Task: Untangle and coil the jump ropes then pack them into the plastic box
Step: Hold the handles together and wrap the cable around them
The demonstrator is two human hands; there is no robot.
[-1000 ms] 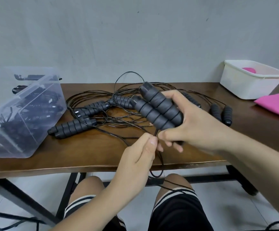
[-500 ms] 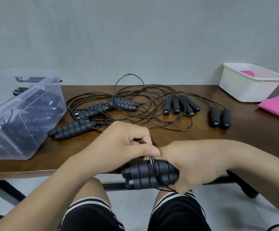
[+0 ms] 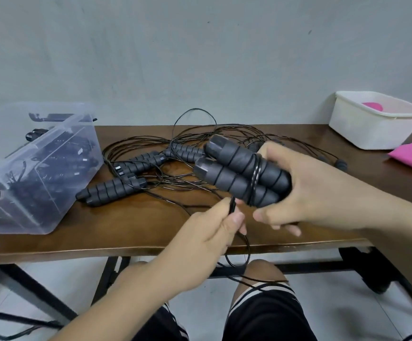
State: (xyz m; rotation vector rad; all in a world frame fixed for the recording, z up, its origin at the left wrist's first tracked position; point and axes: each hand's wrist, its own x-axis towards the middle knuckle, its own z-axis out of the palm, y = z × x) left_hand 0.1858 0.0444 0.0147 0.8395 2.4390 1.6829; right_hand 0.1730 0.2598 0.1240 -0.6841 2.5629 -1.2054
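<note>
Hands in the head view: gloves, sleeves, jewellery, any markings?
Left hand and right hand are both bare: no gloves, rings or watch visible. Left forearm and right forearm show no sleeves up to the frame edge. Only clothing in view: black shorts with white stripes at the hem.

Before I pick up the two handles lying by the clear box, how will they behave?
The handles look rigid and ridged, so they are probably grippy rather than slippery. Being round, they might roll if nudged. Their thin cord runs into the tangle, so it will likely flop and drag other loops along.
</note>
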